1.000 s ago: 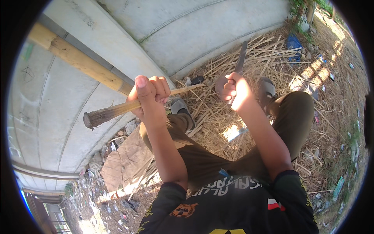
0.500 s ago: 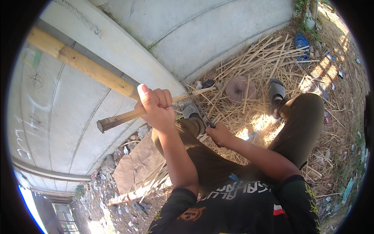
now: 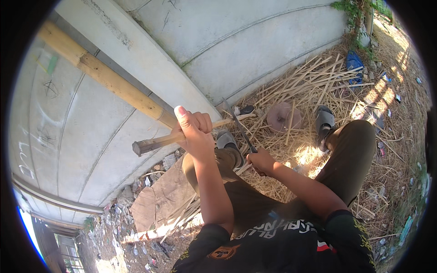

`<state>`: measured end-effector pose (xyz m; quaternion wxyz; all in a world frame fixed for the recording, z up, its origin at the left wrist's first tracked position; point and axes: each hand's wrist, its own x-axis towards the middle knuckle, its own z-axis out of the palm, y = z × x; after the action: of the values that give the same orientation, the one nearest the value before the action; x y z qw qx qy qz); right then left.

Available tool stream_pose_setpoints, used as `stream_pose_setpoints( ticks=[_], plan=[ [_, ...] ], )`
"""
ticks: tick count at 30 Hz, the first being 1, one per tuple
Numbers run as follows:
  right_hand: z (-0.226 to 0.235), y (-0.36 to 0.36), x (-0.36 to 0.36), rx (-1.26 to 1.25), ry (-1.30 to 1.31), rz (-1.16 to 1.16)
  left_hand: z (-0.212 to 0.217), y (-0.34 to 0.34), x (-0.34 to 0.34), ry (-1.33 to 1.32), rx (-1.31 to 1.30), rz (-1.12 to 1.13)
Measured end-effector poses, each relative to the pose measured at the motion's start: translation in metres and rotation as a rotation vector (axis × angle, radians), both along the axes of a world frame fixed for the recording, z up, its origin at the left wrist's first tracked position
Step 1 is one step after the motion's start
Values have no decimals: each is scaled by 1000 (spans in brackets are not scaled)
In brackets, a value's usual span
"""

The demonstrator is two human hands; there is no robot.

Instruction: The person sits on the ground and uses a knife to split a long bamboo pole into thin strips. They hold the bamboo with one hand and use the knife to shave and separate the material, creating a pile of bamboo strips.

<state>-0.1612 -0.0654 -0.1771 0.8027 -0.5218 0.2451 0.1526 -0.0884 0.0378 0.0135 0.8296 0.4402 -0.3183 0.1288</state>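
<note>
My left hand (image 3: 196, 135) is wrapped around a bamboo stick (image 3: 157, 143), thumb pointing up. One thick cut end of the stick points left, and its thinner far end (image 3: 243, 116) reaches right beyond my fist. Closed on the handle of a long-bladed knife (image 3: 243, 132) is my right hand (image 3: 260, 162). The dark, narrow blade slants up and left from that fist and crosses the stick's far part. Whether its edge touches the stick, I cannot tell.
A thick bamboo pole (image 3: 114, 84) slants along the pale wall (image 3: 246, 41) behind my left hand. Split bamboo strips (image 3: 305, 82) and shavings cover the ground around my feet. A round pinkish slab (image 3: 283, 117) lies between my feet, and a brown board (image 3: 164, 195) lies left.
The view has shifted slightly, moving the wall and pole rightward in the picture. More of the knife blade shows across the stick. Both hands keep their grips.
</note>
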Motion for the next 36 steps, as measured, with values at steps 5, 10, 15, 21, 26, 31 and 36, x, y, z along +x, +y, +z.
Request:
stream_pose_setpoints(
  ticks=[5,10,15,21,26,31,36],
  plan=[
    [70,-28,0,-646,-269,-220,1,-2,0,-23,-6,43],
    [124,-16,-18,38,-808,-756,3,7,2,2,-25,117],
    [-3,-9,-4,-123,10,130,-1,-12,0,30,-29,104],
    [117,-16,-16,-666,-452,-486,-3,30,20,76,-47,233],
    [51,11,-1,-1,-764,-649,1,19,13,35,-6,328],
    [-71,-20,9,-46,358,-34,1,7,8,86,14,404],
    [22,-31,22,-625,-118,-253,-2,23,13,65,75,407]
  ],
)
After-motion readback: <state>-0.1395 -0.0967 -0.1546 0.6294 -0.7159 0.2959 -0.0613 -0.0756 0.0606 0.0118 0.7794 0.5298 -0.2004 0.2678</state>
